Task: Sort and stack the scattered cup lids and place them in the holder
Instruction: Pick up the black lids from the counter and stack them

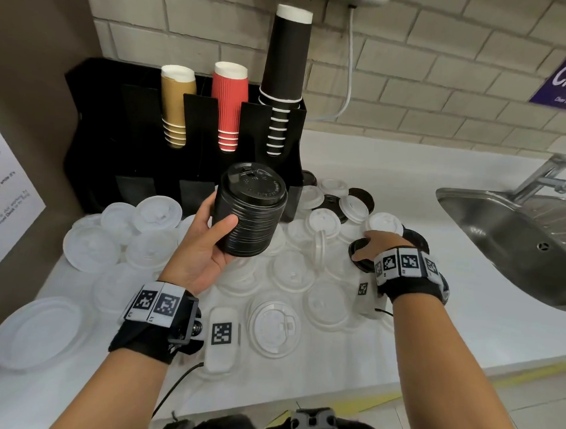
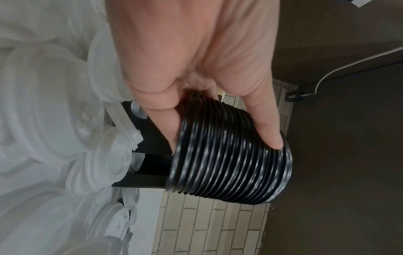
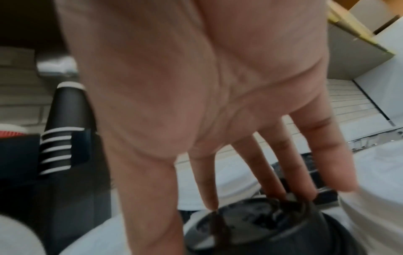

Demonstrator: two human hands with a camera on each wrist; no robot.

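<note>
Where the brown side wall meets the white tabletop [image 1: 405,173], a printed notice [image 1: 6,185] hangs at far left; its text is too small to read. Translucent lids [image 1: 91,246] lie scattered over the left and middle of the tabletop, some overlapping. Black holder [image 1: 95,118] stands at the back against the brick wall, upright, with three cup stacks in its slots: tan cups [image 1: 176,104], red ribbed cups [image 1: 229,103], tall black cups [image 1: 288,60].

Left hand [image 1: 206,247]: grip closed around a stack of black lids [image 1: 249,213], thumb across the ribbed side, fingers behind. Stack is held off the tabletop, tilted, in front of the holder. Embossed lettering on the top lid, not legible. Left wrist view confirms: thumb [image 2: 261,112] lies along the lid rims.

Square coded markers sit on both wristbands.

Right hand [image 1: 380,246]: fingers spread and nearly straight, tips resting on a single black lid [image 1: 359,252] lying among white lids [image 1: 323,219]; right wrist view shows fingertips [image 3: 209,198] on its top, blurred.

Steel sink [image 1: 511,241] and tap at right. Purple sign [image 1: 565,76] at upper right reads "Clay", cut off by the frame edge.
</note>
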